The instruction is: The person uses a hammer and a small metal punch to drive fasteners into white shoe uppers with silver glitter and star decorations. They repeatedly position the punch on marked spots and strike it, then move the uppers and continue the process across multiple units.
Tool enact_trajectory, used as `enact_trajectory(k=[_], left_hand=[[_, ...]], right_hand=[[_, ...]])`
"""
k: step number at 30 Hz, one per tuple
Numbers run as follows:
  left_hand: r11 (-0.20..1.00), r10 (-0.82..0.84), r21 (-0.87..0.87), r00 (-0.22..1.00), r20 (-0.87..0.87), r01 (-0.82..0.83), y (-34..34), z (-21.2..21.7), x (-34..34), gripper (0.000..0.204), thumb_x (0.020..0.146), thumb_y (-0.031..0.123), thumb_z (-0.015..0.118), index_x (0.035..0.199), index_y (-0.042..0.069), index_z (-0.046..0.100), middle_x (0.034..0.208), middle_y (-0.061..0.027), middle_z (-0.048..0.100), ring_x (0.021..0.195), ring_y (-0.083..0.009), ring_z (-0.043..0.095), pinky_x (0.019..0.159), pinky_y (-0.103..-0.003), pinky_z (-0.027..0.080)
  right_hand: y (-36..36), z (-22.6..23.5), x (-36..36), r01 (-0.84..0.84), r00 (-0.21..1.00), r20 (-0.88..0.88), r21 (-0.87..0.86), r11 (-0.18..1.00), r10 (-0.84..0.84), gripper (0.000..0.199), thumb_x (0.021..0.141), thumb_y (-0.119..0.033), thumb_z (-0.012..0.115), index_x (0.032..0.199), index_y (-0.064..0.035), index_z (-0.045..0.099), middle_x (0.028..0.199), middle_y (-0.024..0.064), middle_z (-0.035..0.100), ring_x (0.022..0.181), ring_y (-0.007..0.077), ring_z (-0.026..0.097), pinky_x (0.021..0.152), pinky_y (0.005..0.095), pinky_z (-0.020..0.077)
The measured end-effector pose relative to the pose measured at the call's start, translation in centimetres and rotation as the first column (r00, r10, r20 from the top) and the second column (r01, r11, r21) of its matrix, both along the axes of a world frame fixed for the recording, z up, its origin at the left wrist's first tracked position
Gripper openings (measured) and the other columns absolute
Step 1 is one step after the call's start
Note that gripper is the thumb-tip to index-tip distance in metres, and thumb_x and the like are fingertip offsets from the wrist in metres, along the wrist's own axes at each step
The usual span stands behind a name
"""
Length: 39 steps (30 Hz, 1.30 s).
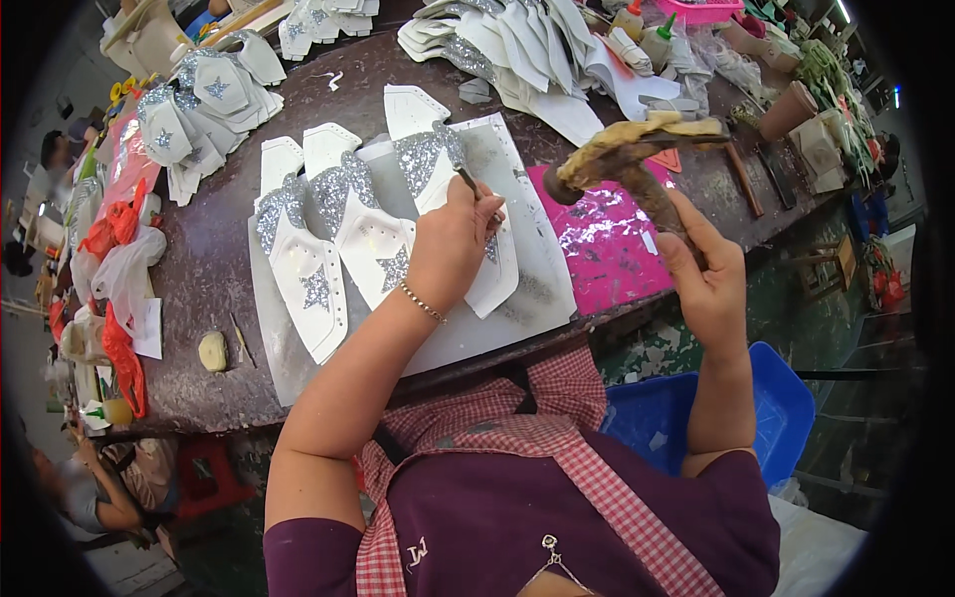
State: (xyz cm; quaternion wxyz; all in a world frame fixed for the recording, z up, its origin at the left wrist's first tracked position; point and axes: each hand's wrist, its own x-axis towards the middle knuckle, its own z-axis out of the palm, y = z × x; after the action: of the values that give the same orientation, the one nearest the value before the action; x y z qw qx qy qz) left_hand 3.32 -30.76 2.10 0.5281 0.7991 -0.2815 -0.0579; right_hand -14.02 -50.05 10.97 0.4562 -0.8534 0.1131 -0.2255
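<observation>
My left hand [456,239] is closed around a thin dark rod-shaped tool [465,177], probably a punch; its lower end is hidden by my fingers. Beneath that hand lies a white shoe upper [415,111] with a silver glitter band, partly covered. Two more uppers lie to its left: a middle upper [373,239] and a left upper [303,264], each with a glitter star and small holes. All rest on a pale board [542,289]. My right hand [708,269] grips a worn hammer [649,189] by its handle, raised above a pink sheet [597,234].
Stacks of glitter uppers [214,109] and white pieces [507,60] fill the far side of the dark table [199,328]. Glue bottles [657,42] stand beyond. Another hammer [744,179] lies at right. A blue bin [781,408] sits below; a person [114,488] is at lower left.
</observation>
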Motion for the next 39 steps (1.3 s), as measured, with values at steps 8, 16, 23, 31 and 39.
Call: enact_trajectory(k=[8,16,23,31,39], left_hand=[[0.992,-0.086,0.102,0.984,0.158,0.07,1.3,-0.1,-0.7,0.018,0.093,0.016,0.066,0.095,-0.001,0.06,0.084,-0.0154,0.071,0.072,-0.0282,0.071,0.065,-0.034,0.054],[0.982,-0.168,0.118,0.971,0.171,0.149,1.6,0.0,-0.1,0.016,0.09,0.016,0.068,0.091,0.001,0.063,0.084,-0.0126,0.071,0.071,-0.0267,0.07,0.065,-0.033,0.053],[0.951,-0.28,0.214,0.914,0.292,0.223,0.8,1.0,-0.5,0.015,0.089,0.018,0.068,0.091,0.004,0.062,0.083,-0.013,0.068,0.074,-0.031,0.067,0.066,-0.038,0.053],[0.954,-0.264,0.243,0.876,0.403,0.176,1.0,-0.3,-0.5,0.019,0.092,0.018,0.064,0.089,0.002,0.055,0.085,-0.0143,0.068,0.075,-0.0326,0.068,0.065,-0.039,0.053],[0.979,-0.162,0.143,0.981,0.107,0.146,2.2,0.4,-1.3,0.02,0.094,0.02,0.064,0.091,0.001,0.058,0.084,-0.0143,0.07,0.077,-0.0323,0.07,0.067,-0.039,0.053]], right_hand=[[-0.5,-2.8,-1.5,0.082,0.995,-0.064,0.187,0.979,-0.071,0.039,0.095,-0.01,0.064,0.132,0.0026,0.058,0.093,0.0028,0.069,0.079,0.0055,0.054,0.07,0.0211,0.0442],[-0.7,-1.6,0.0,-0.015,0.992,0.126,0.226,0.974,-0.014,0.041,0.097,-0.012,0.062,0.134,0.0028,0.056,0.079,0.0,0.061,0.064,0.003,0.048,0.056,0.0185,0.0366],[-0.1,4.5,0.0,-0.315,0.743,0.667,0.283,0.906,0.051,0.064,0.102,-0.036,0.05,0.153,-0.0036,0.026,0.073,0.0034,0.052,0.053,0.0113,0.046,0.045,0.0228,0.0346],[0.7,1.0,0.8,-0.071,0.997,-0.044,-0.346,0.936,0.059,0.041,0.09,-0.002,0.063,0.131,0.0014,0.057,0.092,0.0105,0.07,0.071,0.01,0.057,0.066,0.023,0.0447],[-0.2,-2.4,-1.5,0.044,0.999,-0.028,-0.005,0.999,-0.044,0.041,0.096,-0.011,0.063,0.133,0.0039,0.057,0.087,-0.0003,0.064,0.073,0.0051,0.053,0.064,0.0194,0.0419]])
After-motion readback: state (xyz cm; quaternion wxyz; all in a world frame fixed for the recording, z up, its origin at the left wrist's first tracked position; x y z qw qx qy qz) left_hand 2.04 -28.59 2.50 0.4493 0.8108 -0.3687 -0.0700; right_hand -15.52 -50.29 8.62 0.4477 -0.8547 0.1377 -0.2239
